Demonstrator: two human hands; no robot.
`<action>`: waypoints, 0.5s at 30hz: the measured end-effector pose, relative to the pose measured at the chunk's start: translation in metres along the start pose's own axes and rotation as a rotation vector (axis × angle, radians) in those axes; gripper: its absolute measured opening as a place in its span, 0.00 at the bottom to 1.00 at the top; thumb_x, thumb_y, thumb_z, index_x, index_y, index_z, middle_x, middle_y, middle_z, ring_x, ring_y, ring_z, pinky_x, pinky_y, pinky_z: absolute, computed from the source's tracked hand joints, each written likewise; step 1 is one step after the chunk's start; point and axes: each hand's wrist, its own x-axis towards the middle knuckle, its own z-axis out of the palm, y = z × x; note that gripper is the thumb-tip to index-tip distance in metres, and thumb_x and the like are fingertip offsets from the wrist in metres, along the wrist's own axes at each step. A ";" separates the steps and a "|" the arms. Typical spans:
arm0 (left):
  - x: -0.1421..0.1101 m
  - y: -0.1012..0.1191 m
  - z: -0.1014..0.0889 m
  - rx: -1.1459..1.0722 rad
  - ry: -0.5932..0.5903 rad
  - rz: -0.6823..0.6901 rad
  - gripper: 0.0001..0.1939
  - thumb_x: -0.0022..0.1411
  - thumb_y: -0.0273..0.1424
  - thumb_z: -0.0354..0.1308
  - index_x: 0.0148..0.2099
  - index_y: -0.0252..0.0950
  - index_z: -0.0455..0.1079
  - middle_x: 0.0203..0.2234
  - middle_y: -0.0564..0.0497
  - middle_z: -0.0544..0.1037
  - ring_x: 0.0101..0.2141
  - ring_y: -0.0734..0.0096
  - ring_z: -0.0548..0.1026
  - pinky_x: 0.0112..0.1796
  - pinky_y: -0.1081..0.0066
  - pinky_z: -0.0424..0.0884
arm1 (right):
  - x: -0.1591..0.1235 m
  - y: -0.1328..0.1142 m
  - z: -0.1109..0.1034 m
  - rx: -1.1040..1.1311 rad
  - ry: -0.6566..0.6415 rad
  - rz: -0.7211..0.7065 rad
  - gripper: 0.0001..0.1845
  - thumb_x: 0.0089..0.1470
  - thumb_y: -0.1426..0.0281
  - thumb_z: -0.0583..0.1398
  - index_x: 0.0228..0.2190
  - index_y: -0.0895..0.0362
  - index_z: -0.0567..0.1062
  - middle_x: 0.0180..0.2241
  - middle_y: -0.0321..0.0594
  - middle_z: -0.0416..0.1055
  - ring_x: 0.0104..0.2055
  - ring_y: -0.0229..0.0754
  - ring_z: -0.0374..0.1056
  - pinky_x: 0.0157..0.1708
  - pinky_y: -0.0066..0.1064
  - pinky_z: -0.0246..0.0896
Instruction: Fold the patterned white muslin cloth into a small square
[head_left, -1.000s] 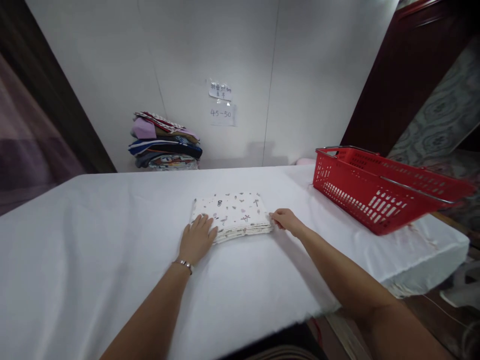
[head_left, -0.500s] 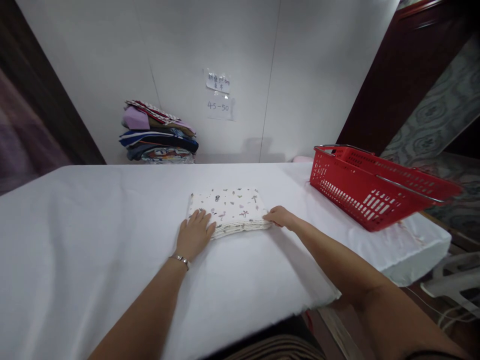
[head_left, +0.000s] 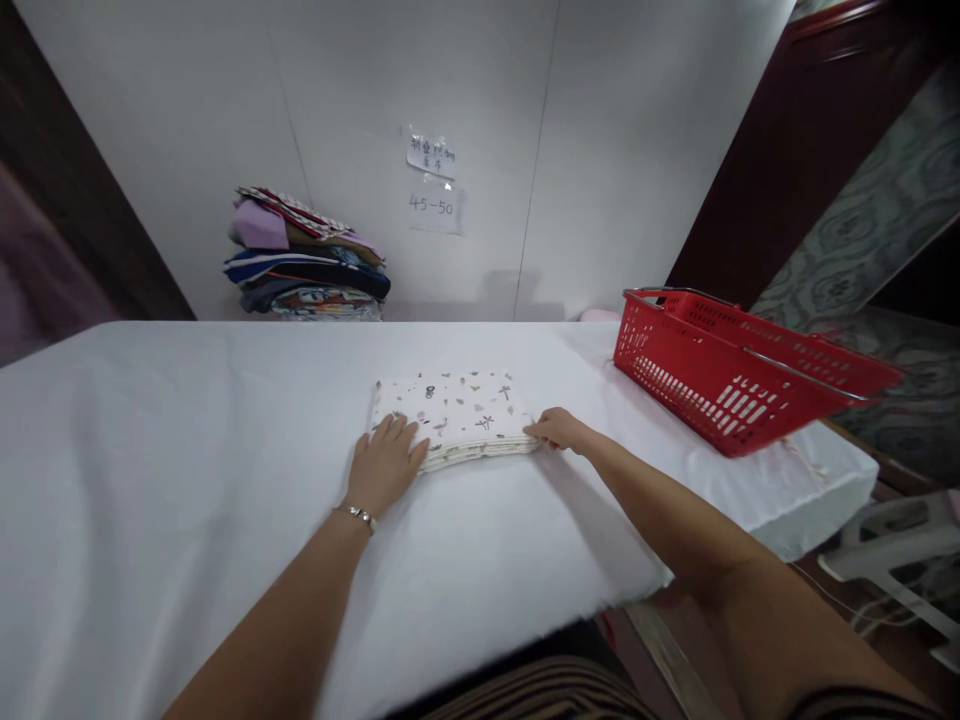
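Note:
A folded white cloth [head_left: 459, 408] with small printed palm trees and animals lies flat in the middle of the table, its several layers showing along the near edge. My left hand [head_left: 386, 462] rests palm down on its near left corner, fingers spread. At the near right corner, the fingers of my right hand [head_left: 556, 430] pinch the edge of the cloth between thumb and fingers. Part of each corner is hidden under the hands.
A red plastic basket [head_left: 690, 365] with metal handles stands on the white-covered table [head_left: 187, 450] at the right. Behind the table's far edge is a stack of folded fabrics [head_left: 307, 262]. Paper labels [head_left: 435, 207] are taped to the wall. A white plastic stool [head_left: 892, 545] stands at lower right.
The camera view has shifted slightly. Both hands keep nearly the same places on the folded cloth, which looks unchanged.

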 end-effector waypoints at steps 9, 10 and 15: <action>0.000 0.002 -0.002 0.037 0.002 0.007 0.21 0.64 0.39 0.38 0.54 0.39 0.62 0.57 0.46 0.62 0.59 0.59 0.52 0.53 0.53 0.55 | -0.013 -0.014 -0.003 -0.114 0.004 0.005 0.18 0.45 0.57 0.61 0.18 0.57 0.65 0.12 0.34 0.60 0.15 0.32 0.53 0.15 0.25 0.44; 0.000 0.002 -0.002 0.039 0.005 0.009 0.21 0.64 0.39 0.38 0.54 0.39 0.62 0.57 0.47 0.62 0.59 0.59 0.52 0.53 0.53 0.55 | -0.015 -0.016 -0.004 -0.129 0.003 0.004 0.19 0.46 0.56 0.60 0.18 0.57 0.65 0.12 0.34 0.60 0.14 0.31 0.52 0.16 0.25 0.44; 0.000 0.001 -0.001 0.019 0.013 0.010 0.21 0.64 0.39 0.38 0.54 0.40 0.62 0.57 0.46 0.62 0.59 0.58 0.52 0.53 0.52 0.55 | -0.022 -0.027 -0.008 -0.243 0.031 -0.016 0.19 0.46 0.55 0.60 0.18 0.57 0.65 0.13 0.34 0.60 0.15 0.33 0.54 0.17 0.26 0.46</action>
